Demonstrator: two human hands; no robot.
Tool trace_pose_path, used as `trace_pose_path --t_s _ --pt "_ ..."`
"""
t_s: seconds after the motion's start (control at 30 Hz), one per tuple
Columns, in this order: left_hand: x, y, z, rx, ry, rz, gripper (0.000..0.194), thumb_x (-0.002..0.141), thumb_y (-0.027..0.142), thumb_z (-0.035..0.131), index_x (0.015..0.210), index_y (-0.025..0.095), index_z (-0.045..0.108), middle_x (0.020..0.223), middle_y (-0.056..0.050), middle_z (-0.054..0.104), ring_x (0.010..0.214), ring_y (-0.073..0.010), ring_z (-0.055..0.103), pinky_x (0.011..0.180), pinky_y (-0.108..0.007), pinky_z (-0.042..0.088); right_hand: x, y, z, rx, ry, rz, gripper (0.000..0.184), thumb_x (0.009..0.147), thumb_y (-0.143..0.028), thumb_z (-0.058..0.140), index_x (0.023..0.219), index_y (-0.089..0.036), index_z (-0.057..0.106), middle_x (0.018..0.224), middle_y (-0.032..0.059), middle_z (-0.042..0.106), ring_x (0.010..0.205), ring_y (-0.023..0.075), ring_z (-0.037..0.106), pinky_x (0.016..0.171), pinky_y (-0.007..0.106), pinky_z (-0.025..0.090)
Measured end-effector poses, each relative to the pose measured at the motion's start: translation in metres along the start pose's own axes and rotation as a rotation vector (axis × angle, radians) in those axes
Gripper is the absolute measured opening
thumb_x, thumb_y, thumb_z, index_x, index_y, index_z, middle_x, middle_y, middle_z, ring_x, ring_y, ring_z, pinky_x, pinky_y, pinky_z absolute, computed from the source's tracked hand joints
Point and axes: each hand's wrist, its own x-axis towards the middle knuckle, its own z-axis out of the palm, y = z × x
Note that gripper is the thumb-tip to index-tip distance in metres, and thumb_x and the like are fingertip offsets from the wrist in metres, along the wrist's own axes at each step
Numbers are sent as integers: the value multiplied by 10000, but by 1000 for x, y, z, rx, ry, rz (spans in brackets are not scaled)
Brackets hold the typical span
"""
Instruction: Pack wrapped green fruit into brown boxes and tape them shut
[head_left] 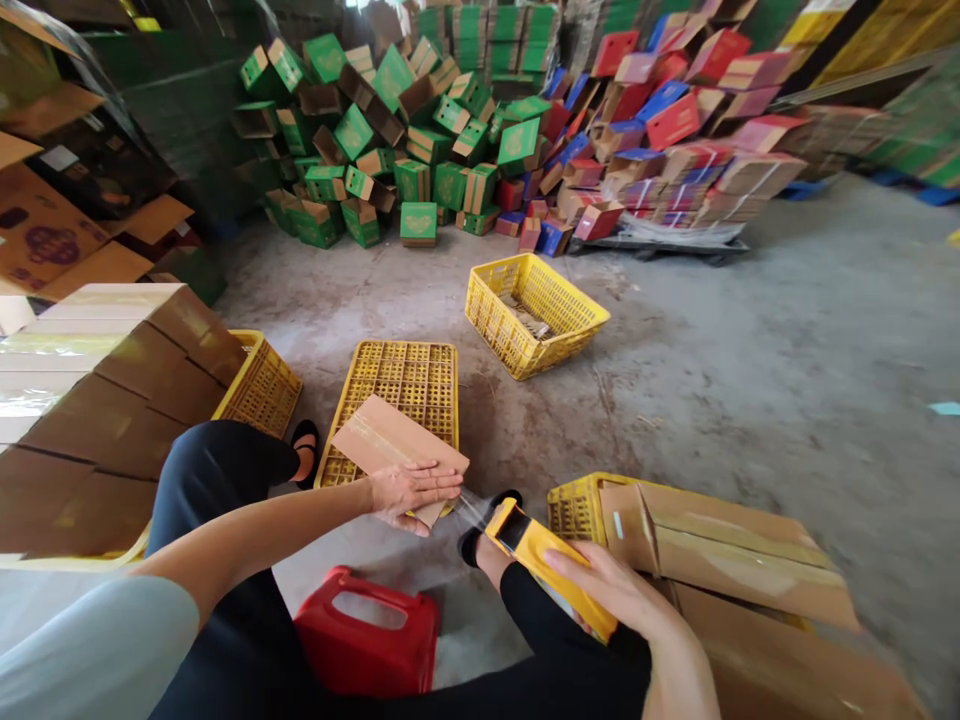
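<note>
My left hand (409, 492) lies flat, fingers stretched out, on the near right end of a small brown cardboard box (386, 435). That box rests at a slant on an upturned yellow plastic crate (409, 365). In my right hand (607, 585) is a yellow tape dispenser (551, 565), held to the right of the box above my foot. A strip of clear tape (474, 508) stretches from the dispenser toward the box end by my left fingertips. Where the tape meets the box is partly hidden by my left hand.
A red plastic stool (367, 635) stands between my legs. Brown boxes fill a yellow crate (262, 385) on the left; more lie in another crate (576, 508) on the right. Ahead sits a yellow basket (536, 310) with scraps inside. Green boxes (416, 180) and red boxes (673, 122) are heaped behind.
</note>
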Motion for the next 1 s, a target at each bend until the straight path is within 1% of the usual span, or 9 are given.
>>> trace_pose_path --t_s 0.1,0.2,0.33,0.5,0.6,0.7,0.87,0.93,1.0 --pt "-1 2 2 1 26 -11 830 1014 564 488 1652 102 228 1707 -152 234 1584 -302 234 1322 -421 15 3 0 2 -9 -41 7 663 807 -845 577 972 -208 655 764 56 743 668 237 735 565 289 559" --pt "-2 3 2 6 3 -11 842 1008 572 510 1661 133 209 1707 -148 236 1587 -296 229 1321 -445 45 8 -2 4 -38 -33 27 625 824 -814 591 946 -205 660 776 65 751 673 239 747 569 281 557" --pt "-1 3 3 18 -41 -30 898 986 616 538 1666 145 189 1708 -159 217 1592 -295 212 1318 -464 53 23 -10 11 -151 39 61 505 871 -685 641 814 -185 683 711 82 737 659 241 740 590 279 550" --pt "0 4 4 21 -55 -46 912 981 627 544 1672 167 168 1704 -156 233 1590 -313 213 1313 -483 97 50 -24 25 -177 -19 76 443 954 -561 579 823 -148 675 622 103 693 551 223 686 545 301 539" --pt "1 5 5 29 -44 -35 923 981 631 540 1676 173 140 1697 -167 250 1583 -319 232 1308 -498 126 62 -34 32 -261 -18 75 467 959 -560 567 844 -124 689 630 125 699 601 247 708 554 299 533" --pt "0 5 4 35 -28 -25 922 987 636 524 1678 171 125 1695 -177 247 1581 -317 241 1307 -501 130 70 -47 37 -371 13 104 476 947 -558 596 890 -101 717 680 140 727 686 266 738 616 300 543" --pt "-1 8 1 10 -18 -24 935 983 664 502 1681 185 105 1697 -174 245 1580 -319 240 1307 -495 138 81 -62 47 -389 35 129 465 921 -564 617 908 -118 751 767 154 766 724 281 759 641 319 571" --pt "0 10 -1 -19 11 -20 942 983 675 488 1683 186 91 1704 -175 227 1583 -319 233 1305 -492 154 84 -66 50 -403 56 139 455 902 -563 636 896 -125 761 774 154 771 746 289 766 658 325 582" --pt "-1 11 -3 -51 73 -44 927 988 683 459 1682 184 99 1715 -178 191 1592 -322 200 1299 -493 181 84 -68 50 -424 95 155 431 876 -553 667 889 -134 767 771 141 776 778 294 773 689 326 589"
